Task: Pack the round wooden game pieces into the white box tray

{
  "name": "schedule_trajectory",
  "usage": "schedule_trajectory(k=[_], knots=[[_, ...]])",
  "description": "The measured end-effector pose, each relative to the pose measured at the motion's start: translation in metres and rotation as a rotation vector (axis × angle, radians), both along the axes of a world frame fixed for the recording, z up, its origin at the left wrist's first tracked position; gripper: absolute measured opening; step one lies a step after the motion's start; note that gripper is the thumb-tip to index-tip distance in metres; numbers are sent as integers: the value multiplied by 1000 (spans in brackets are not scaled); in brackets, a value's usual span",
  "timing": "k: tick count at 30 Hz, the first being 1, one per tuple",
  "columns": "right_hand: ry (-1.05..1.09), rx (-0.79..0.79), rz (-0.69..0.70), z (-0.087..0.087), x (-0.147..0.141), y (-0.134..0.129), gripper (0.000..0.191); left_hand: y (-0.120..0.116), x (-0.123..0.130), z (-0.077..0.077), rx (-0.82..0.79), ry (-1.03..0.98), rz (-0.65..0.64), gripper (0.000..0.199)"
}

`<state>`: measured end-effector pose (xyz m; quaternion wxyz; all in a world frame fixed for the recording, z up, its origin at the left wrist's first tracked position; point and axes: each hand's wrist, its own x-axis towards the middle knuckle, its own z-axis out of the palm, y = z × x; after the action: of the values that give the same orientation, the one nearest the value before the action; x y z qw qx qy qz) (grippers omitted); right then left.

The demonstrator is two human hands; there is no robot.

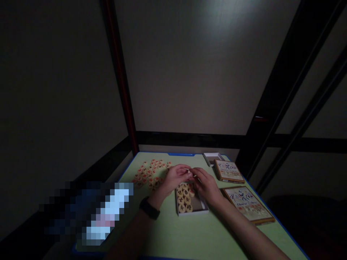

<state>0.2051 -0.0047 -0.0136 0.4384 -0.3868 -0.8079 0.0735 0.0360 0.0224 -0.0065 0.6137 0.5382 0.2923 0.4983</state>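
Left hand and right hand meet, fingers curled, over the tray, set in from the bench's right edge; any pinch, I cannot tell. Working low should spare the pieces inside.

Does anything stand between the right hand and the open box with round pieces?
Nothing visible does: the right hand appears over the far right part of the open box, which has no lid on.
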Motion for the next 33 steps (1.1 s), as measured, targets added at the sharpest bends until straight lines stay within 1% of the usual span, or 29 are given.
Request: schedule_trajectory(k=[3, 5, 8, 10, 13, 17, 19, 21, 24, 26, 29, 33], knots=[[150, -70, -3, 4, -2, 1, 22, 0, -6, -1, 4, -2, 84, 49], [280, -173, -23, 5, -3, 4, 23, 3, -11, -2, 14, 8, 163, 45], [448, -382, 20, 4, -3, 9, 35, 8, -15, -7, 43, 87, 267, 41], [499, -486, 66, 1, -1, 13, 42, 11, -16, -11, 56, 137, 297, 41], [502, -519, 98, -1, 0, 15, 42, 11, -16, -13, 66, 140, 286, 41], [540, -517, 122, -3, -1, 16, 34, 9, -17, -10, 56, 117, 269, 37], [550, -505, 118, -2, -3, 14, 31, 8, -19, -7, 54, 91, 272, 41], [499, -454, 82, -2, -5, 11, 26, 6, -20, -4, 53, 65, 251, 42], [327, -298, -16, 0, -7, 4, 22, 2, -18, -2, 30, 50, 174, 41], [208, -180, -55, 0, -7, -1, 22, -1, -16, -2, -2, 44, 122, 42], [65, -54, -44, -1, -6, -4, 23, -5, -13, -4, -43, 22, 57, 44], [-52, 49, -2, -5, -4, -4, 25, -6, -11, -4, -49, 21, 0, 44]])
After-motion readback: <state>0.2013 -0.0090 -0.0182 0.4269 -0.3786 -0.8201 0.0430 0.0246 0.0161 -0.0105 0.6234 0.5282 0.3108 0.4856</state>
